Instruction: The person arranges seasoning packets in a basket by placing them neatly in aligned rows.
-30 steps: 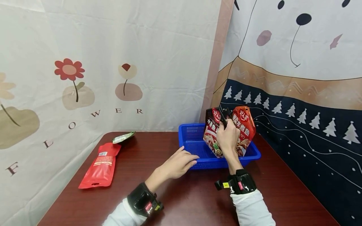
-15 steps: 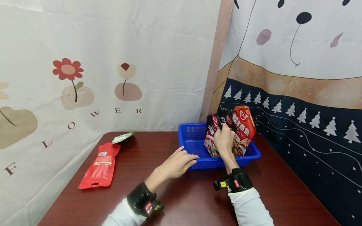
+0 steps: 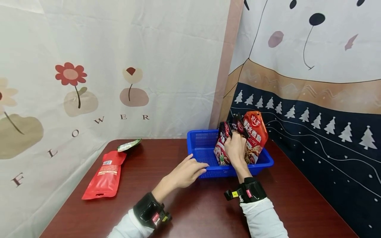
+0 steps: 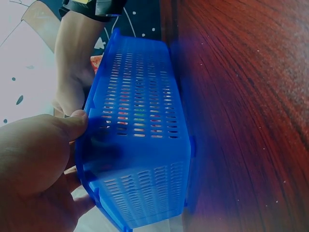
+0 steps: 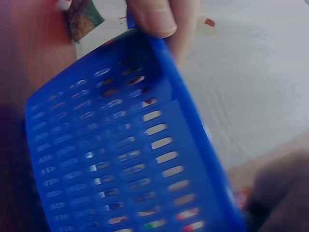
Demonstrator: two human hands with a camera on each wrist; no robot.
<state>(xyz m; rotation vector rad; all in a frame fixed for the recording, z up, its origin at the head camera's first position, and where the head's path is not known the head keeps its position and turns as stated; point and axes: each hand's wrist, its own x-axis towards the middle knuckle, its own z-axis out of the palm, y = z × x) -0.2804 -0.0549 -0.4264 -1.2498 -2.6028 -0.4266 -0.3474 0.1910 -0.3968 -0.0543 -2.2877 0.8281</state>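
A blue plastic basket (image 3: 205, 132) with slotted walls stands at the table's right rear. At its near left corner my left hand (image 3: 187, 170) grips the rim; in the left wrist view the thumb (image 4: 77, 123) lies on the rim and the fingers reach behind it. Inside the basket, my right hand (image 3: 236, 148) holds a black food packet (image 3: 221, 145) near its top; the fingertips are hidden. A second black packet (image 3: 239, 124) shows behind that hand. To its right an orange-red packet (image 3: 256, 130) leans upright.
On the table's left lie a red pouch (image 3: 104, 175) and a small green packet (image 3: 129, 145), both outside the basket. Printed cloths (image 3: 178, 66) hang behind and to the right of the dark red table (image 3: 157, 155).
My right hand has moved slightly left and down, lowering the black packet in the basket. The second black packet shows more now. My left hand stays at the basket's corner.
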